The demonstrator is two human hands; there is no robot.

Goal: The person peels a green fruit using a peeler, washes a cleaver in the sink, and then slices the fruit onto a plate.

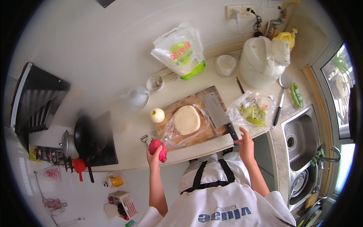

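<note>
My left hand [153, 158] grips a pink-red dragon fruit [156, 145] over the counter's front edge. My right hand [246, 146] is empty, its fingers apart, just right of the black handle of a cleaver [214, 109]. The cleaver lies flat along the right side of a wooden cutting board [175, 142]. On the board a pale, round, dough-like slab [187, 120] rests on clear plastic film [168, 132]. A peeled whitish round fruit or vegetable [157, 115] sits at the board's left edge. Close to the dragon fruit is a peeler [144, 138].
Right of the board, green peelings [255, 115] lie on a plastic bag. Behind stand a printed bag [181, 51], a white jug [137, 98], a small bowl [155, 82] and a rice cooker [259, 62]. A wok [82, 136] is far left; a steel sink [302, 142] is right.
</note>
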